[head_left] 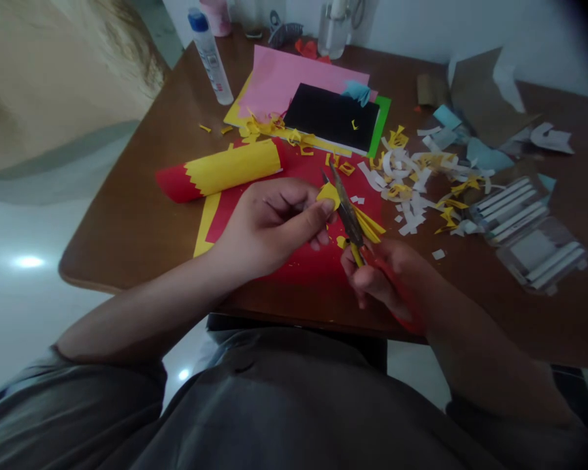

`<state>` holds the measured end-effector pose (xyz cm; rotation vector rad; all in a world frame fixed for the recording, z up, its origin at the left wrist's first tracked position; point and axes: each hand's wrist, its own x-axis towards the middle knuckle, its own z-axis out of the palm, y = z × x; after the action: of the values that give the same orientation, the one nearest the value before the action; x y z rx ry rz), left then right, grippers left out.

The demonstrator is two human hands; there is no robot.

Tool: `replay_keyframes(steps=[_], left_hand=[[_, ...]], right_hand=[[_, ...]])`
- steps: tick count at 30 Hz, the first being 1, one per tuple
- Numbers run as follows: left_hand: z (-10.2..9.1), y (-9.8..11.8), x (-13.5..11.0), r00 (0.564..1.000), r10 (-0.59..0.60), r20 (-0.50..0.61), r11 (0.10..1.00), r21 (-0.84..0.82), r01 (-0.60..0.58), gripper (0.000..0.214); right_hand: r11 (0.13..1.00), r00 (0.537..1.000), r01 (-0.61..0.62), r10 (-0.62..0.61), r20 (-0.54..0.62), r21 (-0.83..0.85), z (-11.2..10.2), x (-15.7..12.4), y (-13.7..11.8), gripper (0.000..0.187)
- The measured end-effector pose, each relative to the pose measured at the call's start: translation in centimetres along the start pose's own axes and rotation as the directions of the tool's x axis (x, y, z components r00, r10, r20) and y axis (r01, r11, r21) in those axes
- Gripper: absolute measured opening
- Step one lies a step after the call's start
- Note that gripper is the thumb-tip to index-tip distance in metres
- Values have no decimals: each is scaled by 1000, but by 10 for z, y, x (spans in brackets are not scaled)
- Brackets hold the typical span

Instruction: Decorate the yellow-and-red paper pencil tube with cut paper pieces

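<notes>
My left hand (pixel 269 225) pinches a small yellow paper piece (pixel 329 194) between thumb and fingers above a red paper sheet (pixel 304 261). My right hand (pixel 385 277) is closed round the red handles of a pair of scissors (pixel 347 210). The blades point up and away, lying against the yellow piece. Yellow strips (pixel 370 225) fan out just right of the blades.
A red-and-yellow paper roll (pixel 220 172) lies left on the brown table (pixel 127 215). Behind are pink paper (pixel 284 81), a black sheet (pixel 330 116) and a glue bottle (pixel 210 55). White and yellow scraps (pixel 416 179) and a clear plastic case (pixel 529 232) lie right.
</notes>
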<state>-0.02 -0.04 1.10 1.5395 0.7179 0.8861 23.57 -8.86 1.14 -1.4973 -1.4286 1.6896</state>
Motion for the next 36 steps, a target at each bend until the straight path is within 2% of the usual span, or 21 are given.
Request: replay_keyframes(steps=[4,8,11,15,19,22,25,28,31,36], left_hand=[[-4,1,0,1000,-14,14,1000,0,14,45],[-11,4,1,996,-37,83,999,26,35,43],[-15,3,2,993,-42,111,999,17,41,41],[-19,-1,2,990,-48,131,998,-21,51,37],[-23,2,4,983,-53,174,996,-56,64,33],[-29,8,7,967,-87,241,994,-36,98,28],[-32,8,10,954,-103,281,993,-26,115,25],[-30,4,11,964,-104,245,992,-39,117,30],[-22,-1,11,982,-98,159,987,-110,116,34],[-12,-3,9,987,-79,139,971,-212,108,46]], right_hand=[[998,1000,10,-10,-13,-59,-6,-2,-2,83],[990,998,58,-53,37,-132,-12,-5,-8,70],[995,999,33,-30,37,-96,-11,-5,-9,74],[998,998,-60,60,0,-11,-8,-4,-6,86],[995,994,-100,99,36,14,-10,-5,-8,82],[996,992,-85,85,92,-11,-13,-7,-16,79],[996,992,-77,81,100,-39,-12,-9,-24,77],[997,998,-61,62,26,-47,-9,-10,-22,76],[999,999,-3,2,-39,-40,-10,-9,-13,73],[997,998,38,-41,-43,-69,-12,-5,-3,79]])
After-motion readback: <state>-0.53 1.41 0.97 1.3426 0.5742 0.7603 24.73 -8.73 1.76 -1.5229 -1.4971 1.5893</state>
